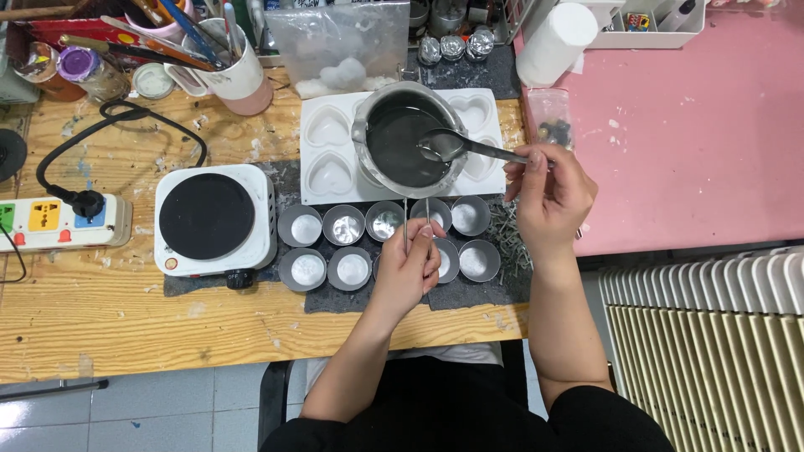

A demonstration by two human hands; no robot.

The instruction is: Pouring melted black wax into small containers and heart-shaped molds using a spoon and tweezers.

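My right hand (550,197) grips the handle of a metal spoon (456,146), whose bowl hovers over a steel pot (408,138) of clear liquid. The pot sits on a white heart-shaped mould tray (328,142). My left hand (408,266) pinches thin metal tweezers (416,219) that point up toward the pot, above two rows of small round tin cups (345,224). Some cups hold white wax. The cups rest on a dark grey felt mat (360,297).
A white single hot plate (213,218) stands left of the cups, with a power strip (63,222) and black cable further left. Mugs of brushes (226,59), jars and a plastic bag (343,46) line the back. A pink table (687,125) and a ribbed radiator (712,351) lie right.
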